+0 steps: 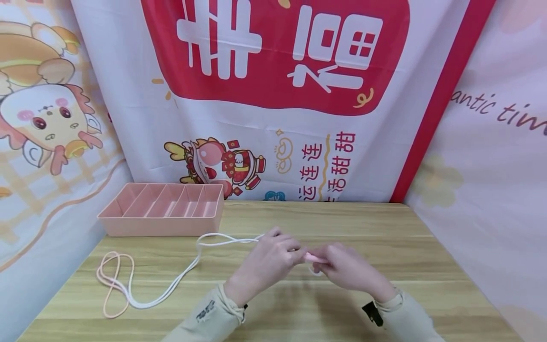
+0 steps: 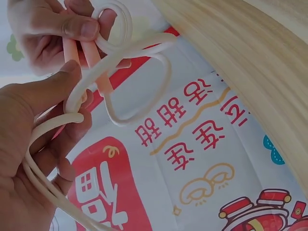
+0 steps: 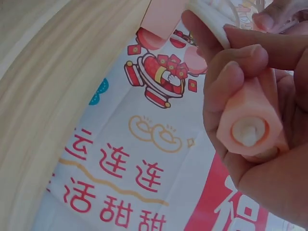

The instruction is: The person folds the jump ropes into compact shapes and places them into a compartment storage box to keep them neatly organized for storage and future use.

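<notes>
A jump rope with pink handles and a white cord is between the two hands. My right hand [image 1: 348,266] grips both pink handles [image 2: 91,57] side by side; the hollow hexagonal end of one handle [image 3: 255,108] shows in the right wrist view. A bend of cord also passes between its fingers. The left hand [image 1: 273,254] holds the white cord [image 2: 43,180] across its curled fingers, thumb at the lower part of one handle. A loose loop of cord [image 2: 166,82] curves out beside the handles. The remaining cord [image 1: 183,275] trails left over the tabletop, ending in pink loops [image 1: 112,280].
A pink box [image 1: 162,227] with several narrow compartments stands at the back left of the wooden table [image 1: 367,223]. Printed cloths hang behind the table [image 1: 265,114] and on both sides.
</notes>
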{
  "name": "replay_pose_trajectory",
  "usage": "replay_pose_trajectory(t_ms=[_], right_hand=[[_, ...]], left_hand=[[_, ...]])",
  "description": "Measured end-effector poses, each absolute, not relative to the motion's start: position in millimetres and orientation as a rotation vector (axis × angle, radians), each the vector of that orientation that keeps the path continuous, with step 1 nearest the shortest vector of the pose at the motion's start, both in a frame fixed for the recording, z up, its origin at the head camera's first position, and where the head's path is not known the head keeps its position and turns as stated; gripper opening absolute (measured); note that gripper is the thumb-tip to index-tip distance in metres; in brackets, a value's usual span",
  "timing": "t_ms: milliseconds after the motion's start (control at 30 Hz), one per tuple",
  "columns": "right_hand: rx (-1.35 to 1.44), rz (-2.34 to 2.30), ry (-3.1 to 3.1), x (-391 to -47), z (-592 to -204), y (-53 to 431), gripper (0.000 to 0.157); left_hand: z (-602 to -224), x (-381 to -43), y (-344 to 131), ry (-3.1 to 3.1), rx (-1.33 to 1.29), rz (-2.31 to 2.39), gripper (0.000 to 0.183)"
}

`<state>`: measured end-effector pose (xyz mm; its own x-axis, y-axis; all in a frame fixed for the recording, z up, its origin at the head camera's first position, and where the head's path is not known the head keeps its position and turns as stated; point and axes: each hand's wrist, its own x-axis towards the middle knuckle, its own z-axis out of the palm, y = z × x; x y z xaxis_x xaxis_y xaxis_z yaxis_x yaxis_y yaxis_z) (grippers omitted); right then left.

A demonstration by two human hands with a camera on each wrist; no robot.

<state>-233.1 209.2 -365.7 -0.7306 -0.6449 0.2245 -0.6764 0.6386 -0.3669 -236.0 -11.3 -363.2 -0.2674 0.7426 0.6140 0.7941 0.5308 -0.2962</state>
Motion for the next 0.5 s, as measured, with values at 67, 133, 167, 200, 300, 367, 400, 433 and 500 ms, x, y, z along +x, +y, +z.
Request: replay_pose_trajectory(t_ms=[67, 133, 167, 200, 300, 367, 400, 433, 500], right_hand=[[1.114, 0.601, -2.77, -232.7, -366.8, 208.1, 0.015], [1.103, 0.557, -2.766, -232.2, -368.0, 206.9, 0.013], [1.096, 0.536, -2.764, -232.2, -368.8, 206.2, 0.014], [1.091, 0.537, -2.764, -232.2, -369.3, 205.7, 0.014], [1.067, 0.598, -2.766, -232.4, -370.4, 205.3, 0.019], [1.056, 0.728, -2.772, -233.5, -370.4, 206.0, 0.018], [1.055, 0.829, -2.77, -234.2, -369.7, 206.6, 0.016], [1.053, 0.928, -2.763, -234.7, -368.7, 207.3, 0.014], [1.058, 1.121, -2.731, -235.7, -366.1, 208.7, 0.016]], left_hand=[[-365.0, -236.1, -11.2, -2.046, -1.246, -0.099, 0.012], [-367.0, -235.9, -10.6, -2.036, -1.249, -0.109, 0.01], [-368.0, -235.6, -10.1, -2.032, -1.246, -0.118, 0.009], [-369.0, -235.3, -9.4, -2.026, -1.244, -0.13, 0.008], [-371.9, -234.9, -6.8, -1.996, -1.242, -0.203, 0.009], [-373.0, -235.3, -4.9, -1.964, -1.237, -0.27, 0.011], [-373.2, -236.0, -4.3, -1.937, -1.236, -0.308, 0.013], [-373.3, -237.0, -4.0, -1.905, -1.236, -0.343, 0.016], [-372.9, -239.1, -3.7, -1.848, -1.233, -0.412, 0.021]])
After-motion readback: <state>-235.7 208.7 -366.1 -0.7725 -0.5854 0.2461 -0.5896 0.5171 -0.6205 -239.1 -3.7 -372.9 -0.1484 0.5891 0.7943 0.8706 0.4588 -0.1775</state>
